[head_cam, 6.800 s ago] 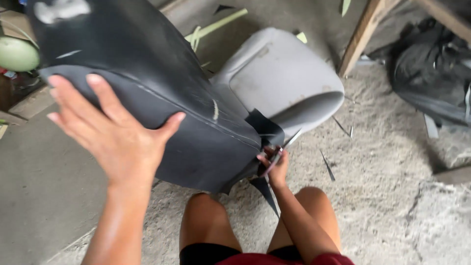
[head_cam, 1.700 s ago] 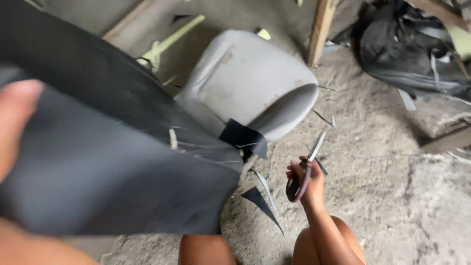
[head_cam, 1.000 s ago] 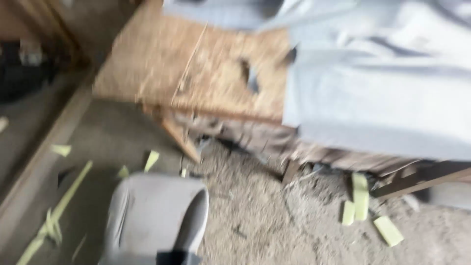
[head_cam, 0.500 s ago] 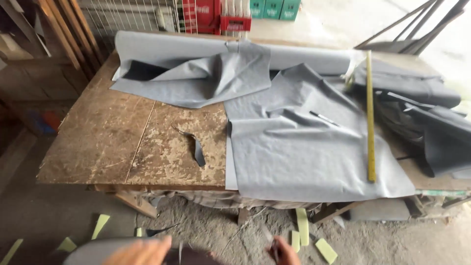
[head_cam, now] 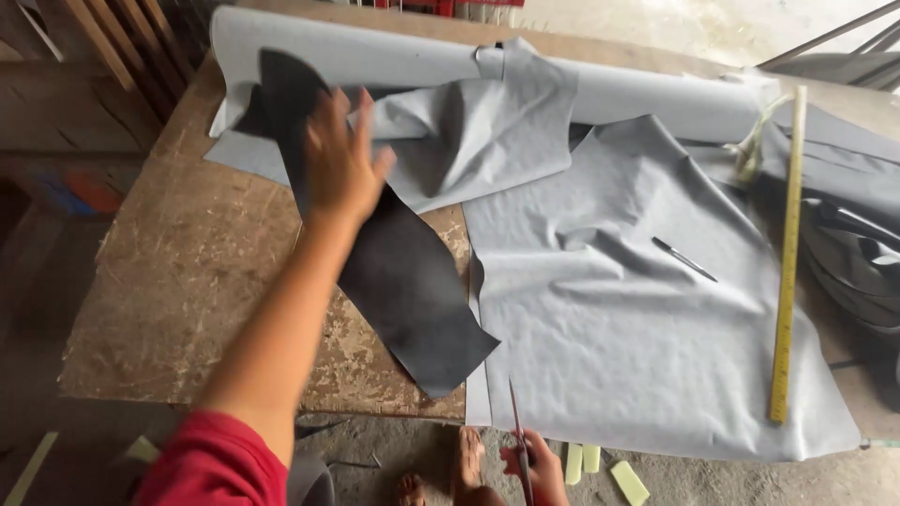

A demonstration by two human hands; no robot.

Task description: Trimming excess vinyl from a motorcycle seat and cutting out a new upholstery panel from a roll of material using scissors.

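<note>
My left hand (head_cam: pixel 340 157) reaches out over the worn wooden table (head_cam: pixel 202 272), fingers spread, resting on or just above a dark grey cut piece of material (head_cam: pixel 394 272) that lies across the table. Whether the hand still grips the piece I cannot tell. Low at the table's front edge, my right hand (head_cam: pixel 534 468) is shut on a pair of scissors (head_cam: pixel 517 431), blades pointing up. A large light grey sheet of material (head_cam: pixel 619 309) covers the table's right half, bunched at the back.
A long yellow ruler (head_cam: pixel 786 253) lies along the grey sheet's right side, with a dark pen (head_cam: pixel 684 260) on the sheet. Darker material is heaped at the far right (head_cam: pixel 853 262). Yellow foam scraps (head_cam: pixel 600 464) lie on the dirt floor. Wooden slats stand at the back left.
The view rose from the floor and grey seat shell to the table. My left hand has brought the dark piece onto the table. My right hand still holds the scissors.
</note>
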